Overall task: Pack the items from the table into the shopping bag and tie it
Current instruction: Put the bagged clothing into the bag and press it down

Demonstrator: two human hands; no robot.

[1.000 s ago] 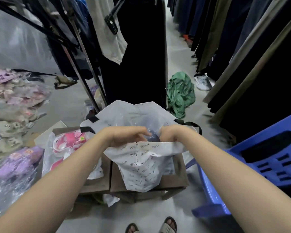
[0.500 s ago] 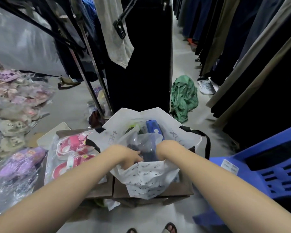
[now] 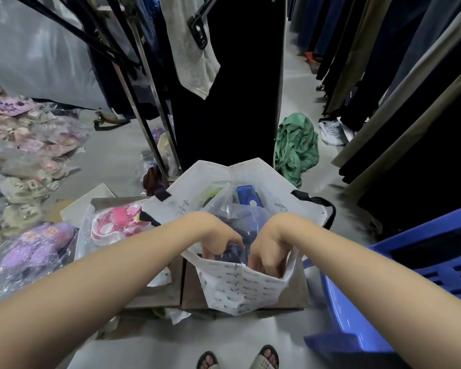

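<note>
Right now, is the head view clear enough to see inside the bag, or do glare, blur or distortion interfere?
Head view: the shopping bag, left hand and right hand are sharp and evenly lit; the clear plastic packet glints, veiling its contents; the wide lens slants the rack pole; the dark clothes at right go black.

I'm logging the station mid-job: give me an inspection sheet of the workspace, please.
Surface: low brown table, mostly covered.
Job's things: white shopping bag open on the table, untied; dark packet in its mouth; pink sandals packet on the table left of it, unpacked.
Clutter: purple sandals packet left of the table; green cloth on the floor.
Grippers: left hand grips the dark packet; right hand reaches into the bag, grip hidden.
Cables: nothing seen.
Surroundings: hanging clothes, blue plastic chair at right.
</note>
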